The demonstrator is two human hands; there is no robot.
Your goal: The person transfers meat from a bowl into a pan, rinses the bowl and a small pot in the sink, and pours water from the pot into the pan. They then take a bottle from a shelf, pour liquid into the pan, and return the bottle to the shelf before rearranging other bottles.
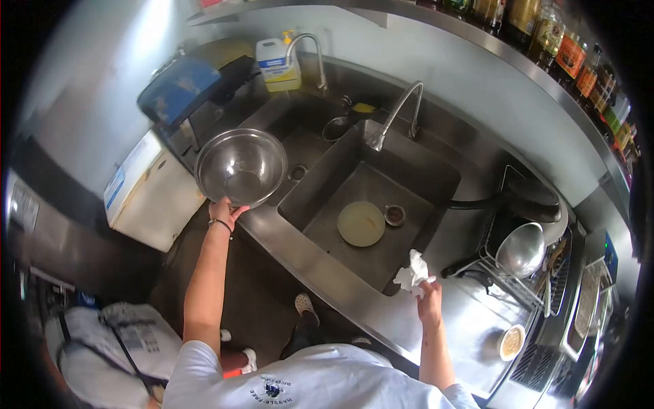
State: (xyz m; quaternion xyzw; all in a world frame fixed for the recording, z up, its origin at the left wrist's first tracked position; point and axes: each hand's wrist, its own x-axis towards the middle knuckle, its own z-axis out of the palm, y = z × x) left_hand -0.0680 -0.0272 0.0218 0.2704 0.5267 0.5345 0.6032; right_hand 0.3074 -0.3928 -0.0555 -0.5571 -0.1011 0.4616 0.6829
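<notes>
1. Head view: a large steel bowl [241, 167] is held by its near rim in the left hand [223, 209], out over the left edge of the sink's steel worktop [340, 286]; it is tilted, with its bare inside turned up toward the camera.
2. The left fingers are clamped on the bowl's rim, with the arm stretched well forward.
3. A crumpled white cloth [412, 275] is gripped in the right hand [429, 294], with the fingers closed around it, just above the worktop's near edge beside the right basin [368, 198].
4. Bowl and cloth are well apart, one at each side of the basin.
5. The step in hand is judged to be the wiping of the washed bowl: it is lifted and presented, but the cloth has not yet been brought to it.
6. For the next move, bowl and cloth would need to be brought together, with the bowl steadied by its rim while its inside is wiped.
7. In the right basin a round yellowish plate [361, 223] lies beside the drain; a curved tap [395, 116] stands above it.
8. A second steel bowl [521, 249] rests in the rack at the right.
</notes>
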